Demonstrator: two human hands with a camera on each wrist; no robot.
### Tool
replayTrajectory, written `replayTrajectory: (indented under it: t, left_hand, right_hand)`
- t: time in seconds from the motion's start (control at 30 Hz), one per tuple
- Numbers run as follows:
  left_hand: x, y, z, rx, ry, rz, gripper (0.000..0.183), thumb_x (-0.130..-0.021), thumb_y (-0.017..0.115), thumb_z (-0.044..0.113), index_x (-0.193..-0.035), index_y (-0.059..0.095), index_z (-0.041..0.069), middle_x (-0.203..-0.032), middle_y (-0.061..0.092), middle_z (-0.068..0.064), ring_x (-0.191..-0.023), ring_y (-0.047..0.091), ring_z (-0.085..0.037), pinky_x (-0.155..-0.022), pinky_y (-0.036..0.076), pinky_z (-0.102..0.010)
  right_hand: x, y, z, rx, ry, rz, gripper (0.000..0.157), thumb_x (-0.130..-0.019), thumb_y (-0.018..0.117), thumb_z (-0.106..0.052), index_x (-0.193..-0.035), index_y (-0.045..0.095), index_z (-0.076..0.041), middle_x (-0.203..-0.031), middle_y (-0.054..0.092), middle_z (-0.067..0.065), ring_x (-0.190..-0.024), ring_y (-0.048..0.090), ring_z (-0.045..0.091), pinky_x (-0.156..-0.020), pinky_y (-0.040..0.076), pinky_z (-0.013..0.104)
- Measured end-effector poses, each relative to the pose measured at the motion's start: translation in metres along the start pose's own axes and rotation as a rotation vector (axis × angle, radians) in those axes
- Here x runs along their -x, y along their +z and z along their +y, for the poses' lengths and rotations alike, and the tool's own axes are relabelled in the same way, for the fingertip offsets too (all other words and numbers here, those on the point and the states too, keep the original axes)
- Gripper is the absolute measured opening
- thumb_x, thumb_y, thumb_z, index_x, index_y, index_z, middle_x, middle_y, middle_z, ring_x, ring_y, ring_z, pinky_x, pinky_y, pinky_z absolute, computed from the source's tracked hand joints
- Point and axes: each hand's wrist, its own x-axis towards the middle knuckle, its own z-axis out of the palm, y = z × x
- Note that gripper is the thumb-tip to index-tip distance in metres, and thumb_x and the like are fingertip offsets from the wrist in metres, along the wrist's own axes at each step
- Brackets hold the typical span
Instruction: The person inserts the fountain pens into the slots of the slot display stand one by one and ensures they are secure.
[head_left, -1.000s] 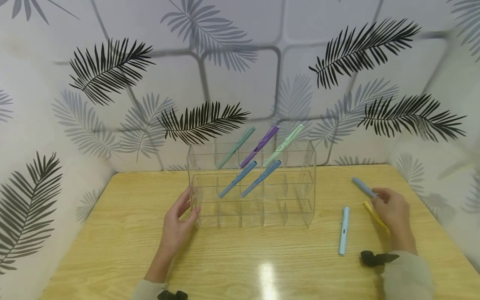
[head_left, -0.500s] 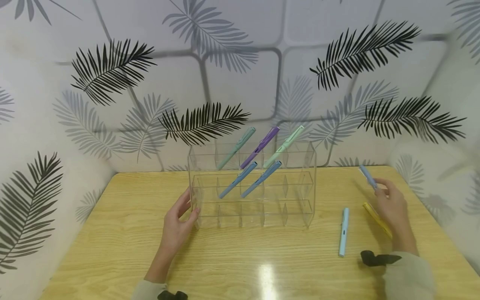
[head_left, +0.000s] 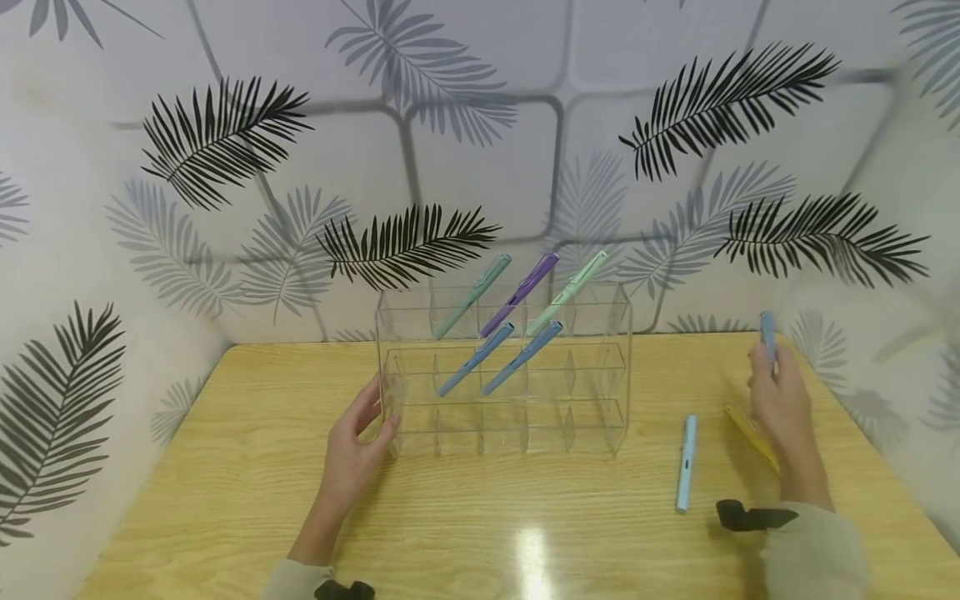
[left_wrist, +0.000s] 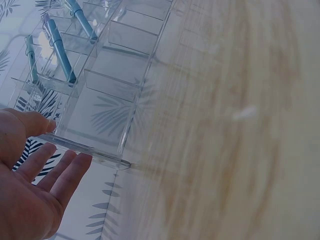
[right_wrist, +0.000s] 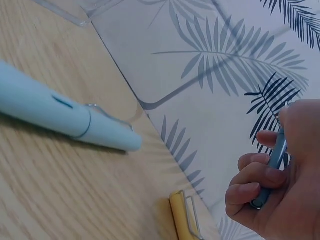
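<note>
A clear acrylic pen rack point(head_left: 592, 417) with tiered compartments stands mid-table. My left hand point(head_left: 358, 446) holds its left side panel, thumb in front and fingers along the outside in the left wrist view. On the right, my right hand point(head_left: 783, 404) is raised above the table and grips a blue fountain pen point(head_left: 767, 332), which points up; in the right wrist view, fingers curl around this pen point(right_wrist: 272, 170). Below that hand lies a yellow pen point(head_left: 752, 440), partly covered by the wrist. A light blue pen point(head_left: 686, 463) lies to its left, clip end away from me.
Leaning in the rack's top tier are a teal pen point(head_left: 472, 296), a purple pen point(head_left: 520, 295) and a pale green pen point(head_left: 567, 292). Two blue pens, one of them the left blue pen point(head_left: 476, 359), lean one tier lower. A leaf-patterned wall covering point(head_left: 480, 167) rises behind the table.
My right hand has lifted the blue pen off the table, moved it away from me and turned it from slanting left to upright. The left hand and rack have stayed put.
</note>
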Motion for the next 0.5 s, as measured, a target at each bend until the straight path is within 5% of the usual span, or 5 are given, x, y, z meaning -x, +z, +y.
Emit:
replayTrajectory:
  t: [0.3, 0.5]
  left_hand:
    - [0.001, -0.001, 0.0, 0.025, -0.012, -0.004, 0.06, -0.097, 0.066, -0.005, -0.153, 0.046, 0.003, -0.153, 0.048, -0.021, -0.131, 0.055, -0.043, -0.105, 0.05, -0.053]
    - [0.001, -0.002, 0.0, 0.027, -0.01, -0.003, 0.059, -0.098, 0.066, -0.004, -0.153, 0.047, 0.002, -0.152, 0.049, -0.02, -0.131, 0.055, -0.042, -0.106, 0.049, -0.052]
  right_hand:
    - [-0.001, 0.005, -0.017, -0.307, -0.131, 0.114, 0.029, -0.111, 0.035, -0.021, -0.128, 0.056, -0.01, -0.084, 0.059, -0.001, -0.061, 0.056, 0.007, -0.052, 0.051, 0.017]
    - [0.001, 0.007, -0.029, -0.564, -0.142, 0.077, 0.025, -0.111, 0.041, -0.024, -0.124, 0.058, -0.011, -0.087, 0.057, 0.004, -0.064, 0.052, 0.009, -0.053, 0.051, 0.014]
